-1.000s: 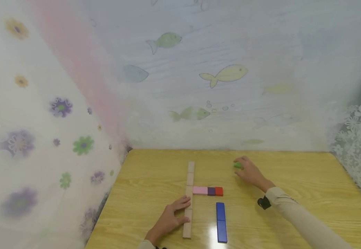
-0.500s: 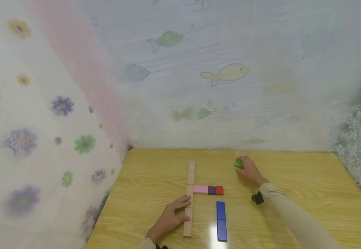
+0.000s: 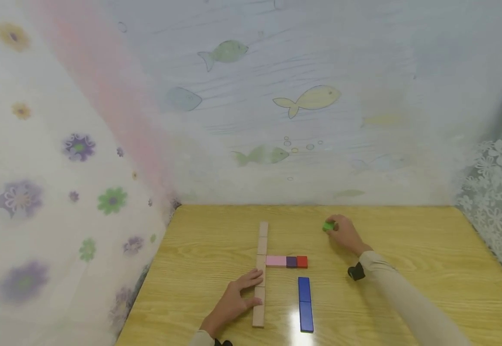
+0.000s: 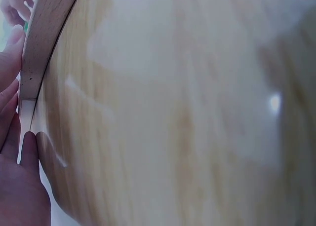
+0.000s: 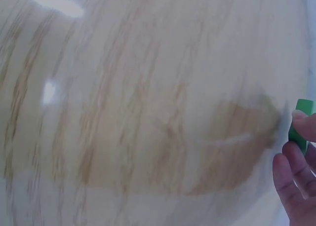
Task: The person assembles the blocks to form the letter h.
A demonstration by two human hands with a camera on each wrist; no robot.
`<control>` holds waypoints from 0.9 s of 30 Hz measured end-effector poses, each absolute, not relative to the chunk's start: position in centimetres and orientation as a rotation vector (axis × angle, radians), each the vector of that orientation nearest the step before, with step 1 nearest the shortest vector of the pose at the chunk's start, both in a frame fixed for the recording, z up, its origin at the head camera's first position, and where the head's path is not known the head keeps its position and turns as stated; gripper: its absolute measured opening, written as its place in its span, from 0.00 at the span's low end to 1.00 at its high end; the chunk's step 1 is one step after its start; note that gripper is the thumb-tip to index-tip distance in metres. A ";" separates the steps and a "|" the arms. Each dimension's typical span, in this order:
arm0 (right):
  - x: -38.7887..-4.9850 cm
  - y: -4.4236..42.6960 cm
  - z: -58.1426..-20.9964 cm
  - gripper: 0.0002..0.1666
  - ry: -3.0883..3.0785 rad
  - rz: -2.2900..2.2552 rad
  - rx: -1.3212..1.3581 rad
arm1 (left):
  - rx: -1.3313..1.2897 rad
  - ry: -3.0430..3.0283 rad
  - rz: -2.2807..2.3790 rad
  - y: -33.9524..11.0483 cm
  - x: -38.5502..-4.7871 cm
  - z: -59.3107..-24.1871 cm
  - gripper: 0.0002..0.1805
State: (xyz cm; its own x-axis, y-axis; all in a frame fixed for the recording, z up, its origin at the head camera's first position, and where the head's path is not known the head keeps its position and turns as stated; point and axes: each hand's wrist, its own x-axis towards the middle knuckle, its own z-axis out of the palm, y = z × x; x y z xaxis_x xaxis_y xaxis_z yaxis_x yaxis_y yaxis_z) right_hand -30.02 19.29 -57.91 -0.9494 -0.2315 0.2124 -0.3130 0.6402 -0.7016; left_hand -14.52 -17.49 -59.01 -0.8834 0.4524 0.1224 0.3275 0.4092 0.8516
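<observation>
My right hand pinches a small green block between thumb and fingers over the far part of the table. The right wrist view shows the same green block between thumb and fingertips. Lower down, my left hand rests with extended fingers and thumb against a long upright row of plain wooden blocks. From its right side a short row runs out: a pink block, a purple block and a red block. Part of a wooden block shows close up in the left wrist view.
Two blue blocks lie end to end right of the wooden row. The wood-grain table meets a fish-painted backdrop behind and a flower-patterned sheet on the left.
My right fingers have closed round the green block, which has turned slightly. The left hand keeps its place on the wooden row, and the other blocks stay put.
</observation>
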 end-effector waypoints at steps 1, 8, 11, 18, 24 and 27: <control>-29.9 19.4 -57.7 0.14 -2.749 1.212 0.459 | 0.705 2.522 1.491 -17.4 -14.4 -58.6 0.30; -29.5 20.0 -56.9 0.15 -2.752 1.220 0.484 | 0.699 2.480 1.503 -17.0 -13.9 -56.2 0.30; -29.3 20.1 -56.7 0.15 -2.744 1.234 0.517 | 0.705 2.481 1.500 -17.0 -13.8 -56.0 0.29; -28.4 19.8 -55.8 0.14 -2.681 1.219 0.635 | 0.696 2.478 1.503 -17.0 -13.8 -56.2 0.29; -27.4 19.2 -55.0 0.15 -2.663 1.197 0.723 | 0.702 2.474 1.502 -17.1 -13.9 -56.2 0.30; -27.0 18.9 -54.9 0.15 -2.673 1.202 0.746 | 0.707 2.476 1.503 -17.1 -13.9 -56.2 0.30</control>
